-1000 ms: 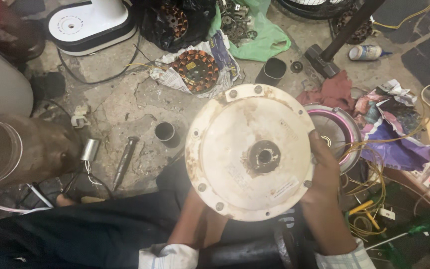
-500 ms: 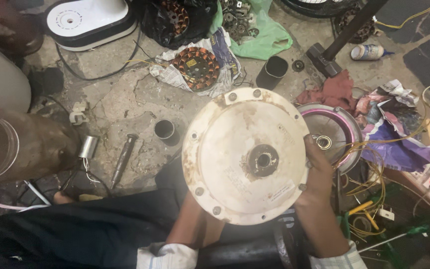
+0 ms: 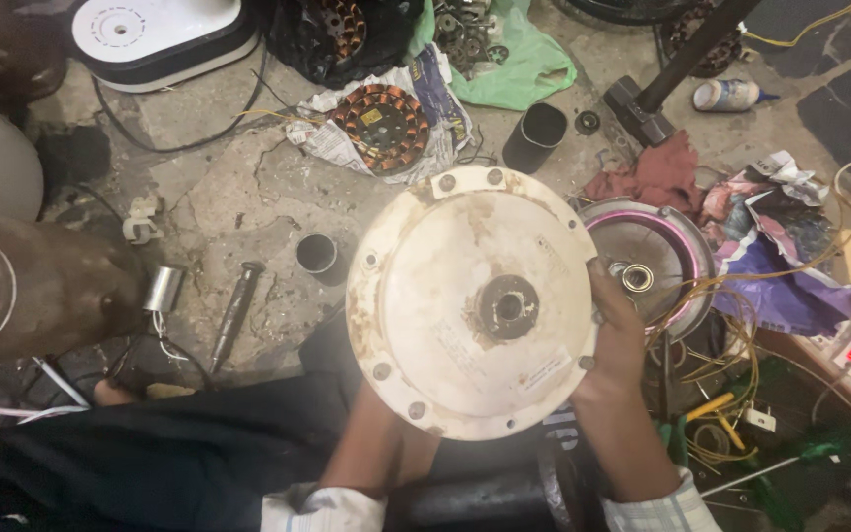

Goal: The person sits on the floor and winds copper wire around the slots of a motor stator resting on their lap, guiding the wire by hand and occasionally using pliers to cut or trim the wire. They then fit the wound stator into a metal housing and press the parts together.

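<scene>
A: What is in the middle of the frame?

B: A round white motor cover [image 3: 465, 310], stained with rust, its flat face turned up at the camera. A dark bearing hub [image 3: 507, 306] sits at its centre and bolts ring its rim.

A: Who holds it?

B: The right hand [image 3: 615, 340] grips its right edge, thumb lying over the rim and fingers behind. The left hand is hidden behind the cover; only the left forearm [image 3: 371, 443] shows below it, so I cannot tell whether that hand is open or closed.

A: What lies just right of the cover?

B: A second round housing [image 3: 657, 258] with a pink rim and a small bearing in its middle, partly behind the cover. Yellow wires [image 3: 731, 365] trail across it and down to the lower right.

A: And above?

B: A copper-wound stator [image 3: 382, 126] on crumpled newspaper, upper centre. Beside it to the right stands a black cup [image 3: 534, 136], and a green cloth [image 3: 519, 64] lies near the top edge.

A: The left side?

B: A brown cylinder [image 3: 46, 286] at the left edge, a silver capacitor [image 3: 162, 289] just beside it, and a dark punch [image 3: 235, 310] lying on the cracked floor [image 3: 219, 197]. A short black ring [image 3: 317, 254] stands between the punch and the cover.

A: Upper left?

B: A white oval base [image 3: 155, 34] with a black cord.
</scene>
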Demonstrator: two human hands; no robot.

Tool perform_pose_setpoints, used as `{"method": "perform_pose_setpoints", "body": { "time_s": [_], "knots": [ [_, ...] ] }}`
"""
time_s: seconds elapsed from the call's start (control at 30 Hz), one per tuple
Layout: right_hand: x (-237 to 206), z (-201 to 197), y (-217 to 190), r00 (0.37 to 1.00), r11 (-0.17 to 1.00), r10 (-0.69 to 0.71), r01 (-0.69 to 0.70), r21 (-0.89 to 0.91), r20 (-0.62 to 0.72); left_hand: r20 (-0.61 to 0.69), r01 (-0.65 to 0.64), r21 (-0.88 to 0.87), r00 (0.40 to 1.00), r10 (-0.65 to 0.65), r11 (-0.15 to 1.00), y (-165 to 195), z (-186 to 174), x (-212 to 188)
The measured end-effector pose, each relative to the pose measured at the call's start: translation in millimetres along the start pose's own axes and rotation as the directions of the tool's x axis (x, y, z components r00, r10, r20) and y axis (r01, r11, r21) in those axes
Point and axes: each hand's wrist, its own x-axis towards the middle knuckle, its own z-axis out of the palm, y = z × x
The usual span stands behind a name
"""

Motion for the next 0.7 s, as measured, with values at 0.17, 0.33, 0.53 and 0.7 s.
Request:
{"method": "perform_pose_setpoints", "body": {
  "time_s": [0.17, 0.33, 0.53, 0.7],
  "knots": [
    [-2.3, 2.2, 3.0, 0.992, 0.996, -0.003, -0.008, -0.088, -0.124, -0.011, -0.004, -0.018, 1.0, 0.004, 1.0, 0.5, -0.7, -3.5],
    [-3.0, 0.3, 5.8, 0.996, 0.998, 0.062, -0.062, 0.001, -0.067, -0.02, -0.015, -0.044, 1.0, 0.014, 0.999, 1.5, -2.2, -5.4],
    [-3.2, -3.6, 12.8, 0.994, 0.998, 0.039, -0.043, -0.047, -0.1, -0.024, -0.03, -0.077, 0.999, 0.028, 0.997, 2.8, -3.2, -6.8],
    [-3.8, -0.8, 11.0, 0.993, 0.996, 0.041, -0.049, -0.07, -0.108, -0.009, -0.056, -0.138, 0.998, 0.055, 0.989, 1.0, -0.1, -12.1]
  ]
}}
